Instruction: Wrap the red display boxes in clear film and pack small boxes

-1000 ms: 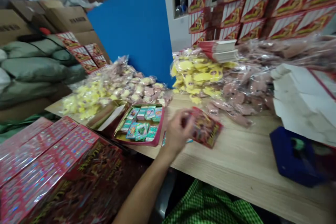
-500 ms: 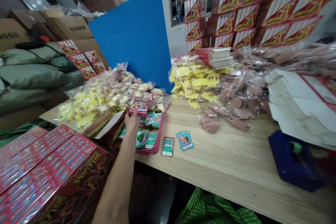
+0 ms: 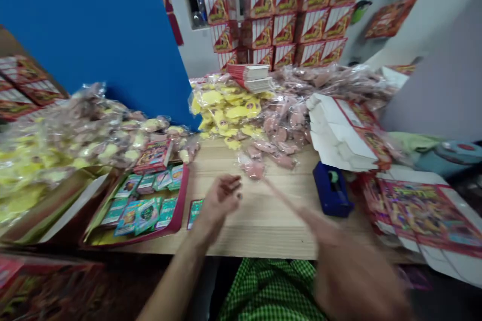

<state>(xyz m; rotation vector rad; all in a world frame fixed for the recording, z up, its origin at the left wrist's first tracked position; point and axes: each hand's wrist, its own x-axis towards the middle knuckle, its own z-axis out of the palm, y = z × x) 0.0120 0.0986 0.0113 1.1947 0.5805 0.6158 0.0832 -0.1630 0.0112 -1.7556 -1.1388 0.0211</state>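
Observation:
My left hand [image 3: 222, 200] is above the tabletop, its fingers loosely curled and apart, with nothing visible in them. Close to its wrist lies a green-backed card [image 3: 195, 213], partly covered by the hand. My right hand [image 3: 342, 266] is smeared by motion; one long finger seems to stretch toward a bagged pink piece [image 3: 251, 166], and whether they touch is unclear. On the left, a pink-rimmed tray [image 3: 181, 205] holds several stacks of cards [image 3: 146, 213]. A small red card box [image 3: 153, 155] rests at the tray's far edge.
Bagged yellow pieces [image 3: 226, 108] and pink ones are heaped along the back. A blue tape dispenser [image 3: 333, 190] stands right of centre, near folded white cartons [image 3: 335, 133] and a printed box [image 3: 425, 210]. A blue panel [image 3: 94, 45] rises behind the left heap.
The view has swung right. My left hand has let go of the red card box and moved right, over where the blue cards lay. My right hand has come into view.

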